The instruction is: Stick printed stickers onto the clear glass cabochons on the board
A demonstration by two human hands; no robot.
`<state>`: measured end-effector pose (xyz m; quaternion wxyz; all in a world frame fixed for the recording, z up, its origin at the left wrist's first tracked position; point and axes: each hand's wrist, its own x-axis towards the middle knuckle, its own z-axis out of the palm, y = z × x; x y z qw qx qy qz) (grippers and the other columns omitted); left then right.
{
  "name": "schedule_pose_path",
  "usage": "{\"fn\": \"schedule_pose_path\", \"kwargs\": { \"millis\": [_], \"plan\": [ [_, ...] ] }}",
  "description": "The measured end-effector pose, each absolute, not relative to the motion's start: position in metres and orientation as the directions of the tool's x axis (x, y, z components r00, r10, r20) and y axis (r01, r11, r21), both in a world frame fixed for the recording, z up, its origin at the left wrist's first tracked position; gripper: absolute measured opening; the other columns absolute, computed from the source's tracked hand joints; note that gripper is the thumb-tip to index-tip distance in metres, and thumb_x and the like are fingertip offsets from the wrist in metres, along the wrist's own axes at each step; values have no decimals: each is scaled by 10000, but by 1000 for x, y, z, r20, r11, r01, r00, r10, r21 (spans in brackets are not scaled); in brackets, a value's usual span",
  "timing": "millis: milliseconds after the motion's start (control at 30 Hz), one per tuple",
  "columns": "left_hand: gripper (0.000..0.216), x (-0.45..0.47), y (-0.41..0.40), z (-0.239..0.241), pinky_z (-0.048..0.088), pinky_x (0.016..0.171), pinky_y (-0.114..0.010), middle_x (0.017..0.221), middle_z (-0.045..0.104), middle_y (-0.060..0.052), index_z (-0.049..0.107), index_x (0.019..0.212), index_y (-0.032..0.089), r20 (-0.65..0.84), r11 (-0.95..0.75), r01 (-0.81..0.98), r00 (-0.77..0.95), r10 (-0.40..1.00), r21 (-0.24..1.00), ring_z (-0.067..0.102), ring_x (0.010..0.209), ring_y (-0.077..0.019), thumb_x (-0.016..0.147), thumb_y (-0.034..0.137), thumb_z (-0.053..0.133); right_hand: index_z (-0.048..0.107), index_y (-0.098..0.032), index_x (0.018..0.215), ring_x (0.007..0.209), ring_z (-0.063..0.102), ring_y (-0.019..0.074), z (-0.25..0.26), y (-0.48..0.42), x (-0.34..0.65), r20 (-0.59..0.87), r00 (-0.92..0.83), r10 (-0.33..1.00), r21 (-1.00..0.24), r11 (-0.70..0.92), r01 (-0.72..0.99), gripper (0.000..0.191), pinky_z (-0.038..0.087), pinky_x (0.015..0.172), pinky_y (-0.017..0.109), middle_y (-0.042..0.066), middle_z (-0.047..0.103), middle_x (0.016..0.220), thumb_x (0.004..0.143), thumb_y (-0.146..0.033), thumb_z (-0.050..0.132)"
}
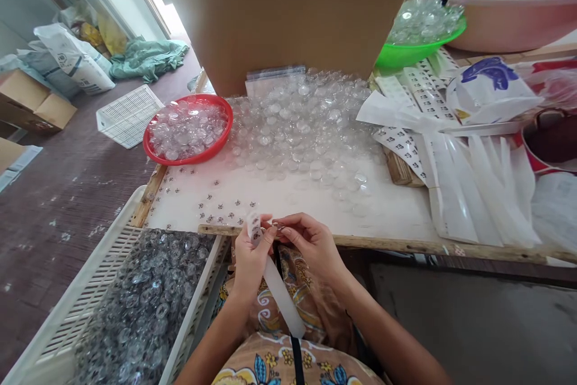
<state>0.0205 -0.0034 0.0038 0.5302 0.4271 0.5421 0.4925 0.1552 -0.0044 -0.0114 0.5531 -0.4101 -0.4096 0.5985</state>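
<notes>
At the white board's point(396, 211) near edge, left hand point(250, 253) pinches a thin, floppy sticker strip point(274, 283) by its top; right hand point(311, 241) fingertips close on a small, light, slippery clear dome point(276, 226).

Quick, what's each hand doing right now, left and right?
Left hand: closed on a white sticker strip.
Right hand: fingers pinched at the strip's top end; what they grip cannot be told.

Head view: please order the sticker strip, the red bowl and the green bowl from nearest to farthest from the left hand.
1. Sticker strip: held in the left hand.
2. Red bowl: on the board, up and left.
3. Green bowl: far right, at the back.
</notes>
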Motion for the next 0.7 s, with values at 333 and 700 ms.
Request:
{"fn": "schedule_pose_path", "kwargs": {
  "millis": [333,700],
  "plan": [
    [319,18,-5,-3,326,466,-196,509,519,37,740,990,150,-256,264,-100,90,963,959,438,467,-85,784,394,743,719,-239,859,742,588,157,-13,0,166,221,114,969,-974,213,82,118,484,649,280,21,611,783,854,-169,623],
    [335,25,-3,1,359,469,-207,515,535,37,750,1061,185,-246,254,-81,99,964,964,450,470,-97,769,348,740,606,-226,872,767,573,153,-13,-7,157,394,123,911,-893,348,287,128,481,666,268,25,595,830,922,-138,528]
  ]
}}
